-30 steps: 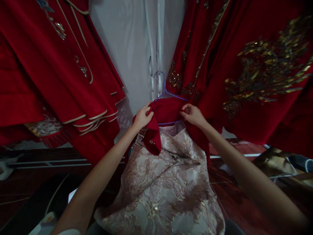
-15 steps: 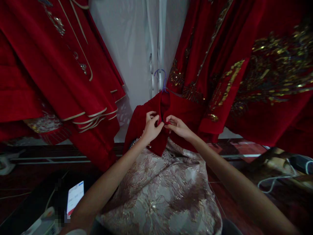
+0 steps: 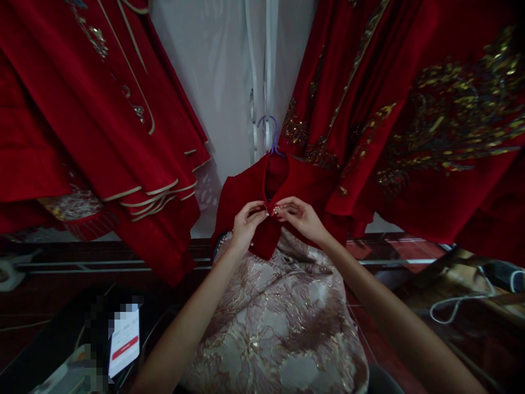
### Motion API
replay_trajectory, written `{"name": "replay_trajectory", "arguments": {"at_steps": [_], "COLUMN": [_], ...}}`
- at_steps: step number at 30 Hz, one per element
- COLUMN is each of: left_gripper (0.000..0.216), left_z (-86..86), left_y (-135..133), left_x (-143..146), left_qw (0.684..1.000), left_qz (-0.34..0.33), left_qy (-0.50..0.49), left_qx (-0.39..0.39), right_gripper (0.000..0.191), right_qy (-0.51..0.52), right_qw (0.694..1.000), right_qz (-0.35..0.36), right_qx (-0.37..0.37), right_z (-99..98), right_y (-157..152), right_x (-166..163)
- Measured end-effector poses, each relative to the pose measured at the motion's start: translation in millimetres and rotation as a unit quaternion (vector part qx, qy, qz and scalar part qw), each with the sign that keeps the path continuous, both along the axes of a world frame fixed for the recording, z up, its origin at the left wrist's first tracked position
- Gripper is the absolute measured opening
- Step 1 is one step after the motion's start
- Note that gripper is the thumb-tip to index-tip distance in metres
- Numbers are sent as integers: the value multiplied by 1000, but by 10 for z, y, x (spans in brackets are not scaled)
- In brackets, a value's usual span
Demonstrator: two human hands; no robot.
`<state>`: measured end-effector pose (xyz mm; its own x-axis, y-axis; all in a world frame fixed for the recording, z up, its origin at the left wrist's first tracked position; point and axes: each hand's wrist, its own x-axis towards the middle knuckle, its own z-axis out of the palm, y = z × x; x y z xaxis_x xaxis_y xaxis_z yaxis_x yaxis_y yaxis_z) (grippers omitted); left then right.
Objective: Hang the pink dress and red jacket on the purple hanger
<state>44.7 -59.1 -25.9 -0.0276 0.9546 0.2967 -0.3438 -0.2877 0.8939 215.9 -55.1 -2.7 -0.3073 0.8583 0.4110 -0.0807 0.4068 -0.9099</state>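
Note:
A small red velvet jacket (image 3: pixel 241 189) hangs on a purple hanger (image 3: pixel 271 134) in front of a white wall. Below it spreads a pale pink brocade skirt (image 3: pixel 273 320) with gold thread. My left hand (image 3: pixel 246 223) and my right hand (image 3: pixel 298 217) meet at the jacket's front opening just under the collar. Both pinch the two red edges together around a small fastening, fingers curled and touching the cloth.
Red embroidered robes hang at the left (image 3: pixel 82 109) and right (image 3: pixel 430 109), close on both sides. A lit phone screen (image 3: pixel 123 339) lies at the lower left. A white cable (image 3: pixel 455 309) rests on the dark red floor at the right.
A second ago my hands were apart, draping the red jacket over the hanger's shoulders. They have come together at the front and slid slightly down the opening below the collar.

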Motion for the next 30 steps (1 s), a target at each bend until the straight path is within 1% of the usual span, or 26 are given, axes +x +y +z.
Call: {"name": "replay_trajectory", "arguments": {"at_steps": [2,5,7,10,12,15,19,25,30], "left_gripper": [33,34,35,32,32,32,34,22,21], "left_z": [-25,-32,-22,5,26,46,40,0,25], "left_y": [30,69,71,37,11,-2,19,88,169], "left_x": [19,40,39,21,14,23,73,114,100], "left_qw": [1000,999,999,997,996,998,997,986,983], "left_qz": [20,38,19,-38,-55,-47,-10,48,35], "left_qy": [5,-23,-37,-31,-21,4,78,149,163], "left_qx": [0,-9,-31,-65,-65,-49,1,66,76], "right_gripper": [25,28,28,26,24,21,18,20,24], "right_qy": [-26,-58,-75,-102,-118,-129,-122,-87,-66], "right_qw": [999,996,994,989,983,975,971,971,973], "right_qz": [-23,-54,-64,-87,-111,-143,-167,-197,-199], "right_qx": [17,31,40,67,89,112,120,105,101], "right_z": [-18,-10,5,11,2,-15,-25,-49,-49], "right_y": [4,20,29,31,25,10,-15,-45,8], "right_x": [-20,-38,-31,-6,4,-2,-37,-86,-68]}}
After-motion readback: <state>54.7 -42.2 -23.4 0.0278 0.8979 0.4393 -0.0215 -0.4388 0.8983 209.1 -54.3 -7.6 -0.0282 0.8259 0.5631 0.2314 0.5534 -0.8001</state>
